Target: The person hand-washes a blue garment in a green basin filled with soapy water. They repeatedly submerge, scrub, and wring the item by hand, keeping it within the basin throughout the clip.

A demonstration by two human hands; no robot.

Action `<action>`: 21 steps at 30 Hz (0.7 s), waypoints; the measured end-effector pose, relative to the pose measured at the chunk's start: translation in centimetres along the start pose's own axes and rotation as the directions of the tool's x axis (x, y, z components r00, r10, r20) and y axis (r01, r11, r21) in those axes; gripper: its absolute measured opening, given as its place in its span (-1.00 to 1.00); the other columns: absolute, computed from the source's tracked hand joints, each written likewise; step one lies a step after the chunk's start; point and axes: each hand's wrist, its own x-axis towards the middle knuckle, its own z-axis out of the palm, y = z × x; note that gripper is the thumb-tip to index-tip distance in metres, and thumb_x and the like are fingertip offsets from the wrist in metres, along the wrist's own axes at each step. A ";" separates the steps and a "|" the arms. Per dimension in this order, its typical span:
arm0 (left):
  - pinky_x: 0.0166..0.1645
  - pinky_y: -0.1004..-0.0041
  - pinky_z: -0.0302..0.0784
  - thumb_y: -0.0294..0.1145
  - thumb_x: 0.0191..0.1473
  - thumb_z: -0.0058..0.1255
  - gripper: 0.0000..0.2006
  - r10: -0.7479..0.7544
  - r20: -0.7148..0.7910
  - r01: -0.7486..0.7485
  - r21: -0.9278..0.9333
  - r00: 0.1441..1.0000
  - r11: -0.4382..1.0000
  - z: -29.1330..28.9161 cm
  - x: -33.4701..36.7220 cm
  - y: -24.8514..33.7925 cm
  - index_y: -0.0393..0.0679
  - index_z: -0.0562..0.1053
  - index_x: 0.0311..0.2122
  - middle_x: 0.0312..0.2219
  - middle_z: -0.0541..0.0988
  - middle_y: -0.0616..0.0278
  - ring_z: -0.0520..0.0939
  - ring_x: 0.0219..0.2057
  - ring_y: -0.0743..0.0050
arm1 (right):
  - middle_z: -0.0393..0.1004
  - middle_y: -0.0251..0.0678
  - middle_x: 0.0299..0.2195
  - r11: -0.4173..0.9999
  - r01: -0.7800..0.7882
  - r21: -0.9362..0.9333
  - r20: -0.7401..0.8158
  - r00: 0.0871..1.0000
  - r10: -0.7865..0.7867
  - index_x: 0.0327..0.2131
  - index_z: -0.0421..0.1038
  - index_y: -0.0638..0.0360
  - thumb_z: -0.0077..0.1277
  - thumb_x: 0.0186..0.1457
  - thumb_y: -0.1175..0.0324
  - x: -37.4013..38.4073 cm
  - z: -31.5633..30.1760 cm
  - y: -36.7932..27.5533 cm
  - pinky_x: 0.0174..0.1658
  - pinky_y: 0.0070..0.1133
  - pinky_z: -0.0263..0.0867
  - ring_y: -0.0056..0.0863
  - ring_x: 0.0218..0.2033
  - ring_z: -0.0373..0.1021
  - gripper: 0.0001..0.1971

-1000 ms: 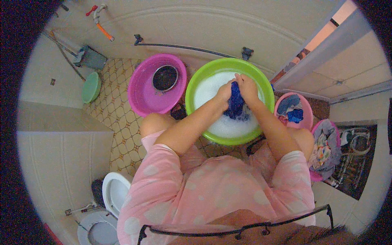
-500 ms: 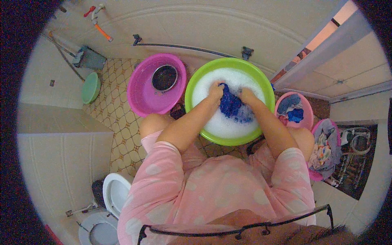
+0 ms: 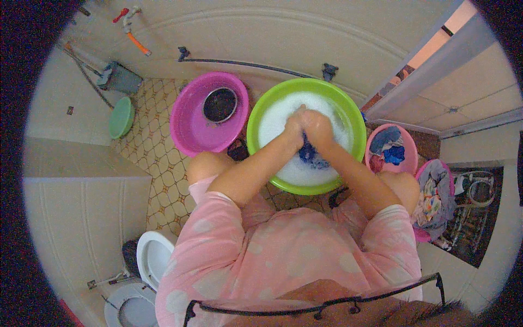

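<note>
Between my knees stands a green basin (image 3: 357,109) full of white suds (image 3: 275,111). Over its middle, my left hand (image 3: 295,122) and my right hand (image 3: 317,126) are pressed together, both closed on a dark blue wet cloth (image 3: 309,154). The cloth hangs below my hands into the foam, and its kind of garment cannot be made out. The part gripped between my palms is hidden by my fingers.
To the left sits a pink basin (image 3: 185,128) holding a dark round pan (image 3: 220,105). At right are a small pink tub (image 3: 411,143) of blue clothes and a basket (image 3: 451,180) of laundry. A toilet (image 3: 155,256) stands lower left; a tap (image 3: 129,24) is on the wall.
My hands have come together over the basin's middle; before, they were apart with the cloth spread between them. The cloth is now bunched, with less of it showing.
</note>
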 end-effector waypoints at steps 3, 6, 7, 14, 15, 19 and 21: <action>-0.16 0.29 0.34 -0.14 0.06 -0.31 -0.72 -0.070 -0.040 0.070 -0.006 0.997 0.998 5.1 -3.7 0.1 -0.11 0.37 -0.35 -0.36 0.47 0.15 0.46 -0.29 0.26 | 0.40 -0.10 -0.53 0.986 -0.131 0.107 -0.092 0.986 0.141 -0.49 0.39 0.21 -0.33 0.05 0.25 1.5 -2.6 0.8 -0.37 -0.33 0.24 -0.14 -0.48 0.35 -0.70; -0.18 0.32 0.35 -0.16 0.05 -0.28 -0.75 0.050 0.000 -0.049 0.180 0.999 0.982 3.8 -3.3 0.5 -0.08 0.37 -0.35 -0.39 0.48 0.16 0.47 -0.33 0.30 | 0.40 -0.08 -0.52 0.956 -0.122 0.266 -0.159 0.973 0.169 -0.47 0.39 0.21 -0.26 0.00 0.25 0.5 -2.9 -1.2 -0.41 -0.35 0.24 -0.14 -0.47 0.35 -0.73; -0.19 0.32 0.36 -0.15 0.05 -0.27 -0.75 0.091 0.002 -0.088 0.257 0.996 0.962 3.6 -3.4 0.8 -0.08 0.37 -0.36 -0.40 0.48 0.16 0.47 -0.34 0.29 | 0.40 -0.06 -0.53 0.957 -0.082 0.280 -0.187 0.972 0.139 -0.46 0.39 0.20 -0.23 -0.02 0.25 0.0 -2.9 -1.7 -0.43 -0.35 0.23 -0.14 -0.47 0.34 -0.75; -0.25 0.29 0.36 -0.09 0.07 -0.29 -0.67 0.003 -0.108 0.016 0.174 0.994 0.985 4.2 -3.6 1.2 -0.15 0.36 -0.32 -0.47 0.46 0.20 0.47 -0.42 0.31 | 0.36 -0.05 -0.54 0.980 -0.043 0.194 -0.072 0.996 0.058 -0.56 0.32 0.22 -0.19 -0.01 0.23 -0.1 -3.6 -1.5 -0.44 -0.29 0.18 -0.05 -0.51 0.29 -0.74; -0.26 0.29 0.36 -0.08 0.07 -0.29 -0.67 0.026 -0.139 0.006 0.225 0.990 0.974 5.3 -4.3 1.5 -0.16 0.36 -0.33 -0.48 0.46 0.20 0.46 -0.43 0.31 | 0.36 -0.04 -0.54 0.981 -0.110 0.160 -0.050 0.992 0.120 -0.55 0.32 0.22 -0.18 0.00 0.22 0.5 -3.9 -0.7 -0.43 -0.28 0.18 -0.04 -0.50 0.28 -0.74; -0.27 0.41 0.32 -0.10 0.08 -0.29 -0.67 0.181 -0.123 -0.100 0.488 0.976 0.867 7.5 -6.3 3.3 -0.19 0.36 -0.36 -0.50 0.43 0.22 0.42 -0.43 0.43 | 0.38 -0.12 -0.51 0.805 -0.333 0.491 0.020 0.928 0.373 -0.46 0.28 0.21 -0.25 0.05 0.08 0.7 -3.9 2.1 -0.33 -0.37 0.19 -0.18 -0.43 0.32 -0.65; -0.35 0.54 0.30 -0.12 0.09 -0.30 -0.69 0.363 -0.020 -0.247 0.697 0.932 0.673 7.6 -6.5 4.2 -0.15 0.36 -0.40 -0.56 0.41 0.29 0.40 -0.51 0.56 | 0.38 -0.12 -0.45 0.706 -0.399 0.585 0.067 0.891 0.448 -0.37 0.27 0.24 -0.21 0.03 0.04 0.4 -3.7 2.5 -0.28 -0.40 0.20 -0.26 -0.40 0.32 -0.61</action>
